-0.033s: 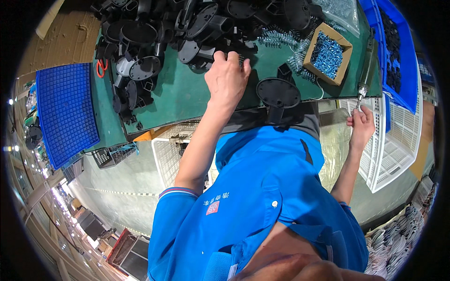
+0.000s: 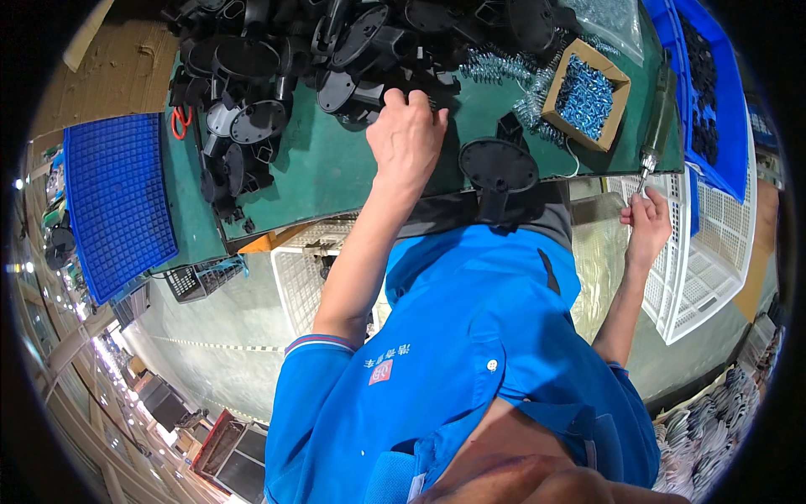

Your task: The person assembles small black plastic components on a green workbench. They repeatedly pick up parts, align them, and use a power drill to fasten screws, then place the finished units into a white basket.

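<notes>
Black plastic parts [image 2: 336, 59] heaped along the bench's [image 2: 336, 168] far edge meet the curled left hand [image 2: 409, 134], while the right hand [image 2: 648, 220] (off the near-right corner) pinches a hanging screwdriver's tip [image 2: 645, 172].

A green-topped workbench [image 2: 336, 172] carries the lot; a heap of black plastic parts [image 2: 277, 76] crowds its far side; one round black disc part [image 2: 498, 165] sits alone near the front edge; silvery coil springs [image 2: 504, 67] lie beside an open cardboard box of bluish screws [image 2: 585, 94]; red-handled scissors [image 2: 179, 123] rest at the left end.
</notes>
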